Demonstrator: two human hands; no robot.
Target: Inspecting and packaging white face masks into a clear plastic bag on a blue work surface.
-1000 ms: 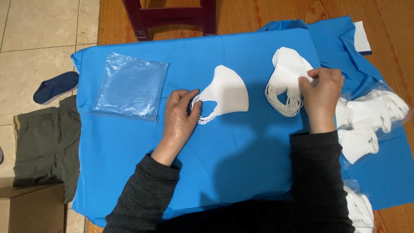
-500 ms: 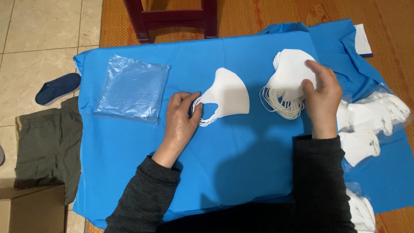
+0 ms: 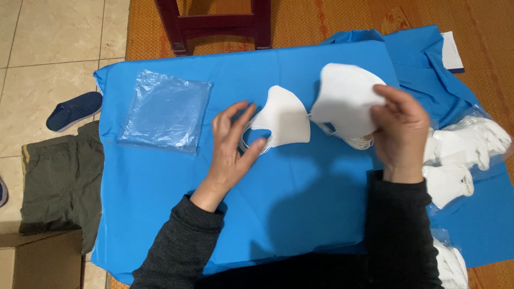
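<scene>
Nearest the camera, two dark grey sleeves reach out over a blue cloth (image 3: 278, 214) spread as a work surface. The left hand (image 3: 231, 147) lies with its fingers spread and loosely curled, not closed on anything; its thumb and fingertips touch the near edge and ear loops of a single folded white face mask (image 3: 285, 116) lying flat on the cloth. The right hand (image 3: 399, 128) is closed in a pinch on a small stack of white masks (image 3: 342, 96), lifted just off the cloth and tilted, with their elastic loops dangling below the fingers. Just right of that hand, a clear bag of more white masks (image 3: 466, 144) lies on the cloth, with one mask spilled at its near side. Left of the left hand, well apart from it, is a flat pile of clear plastic bags (image 3: 166, 109). Beyond the cloth stands the dark red frame of a wooden stool (image 3: 214, 24) on a woven mat; a blue shoe (image 3: 72, 109) and olive shorts (image 3: 59, 182) lie on the tiled floor at left. The likely trouble is in the pinched stack: held by one edge only, the masks could fan out and slide apart, or their hanging loops could snag the flat mask and drag it askew.
</scene>
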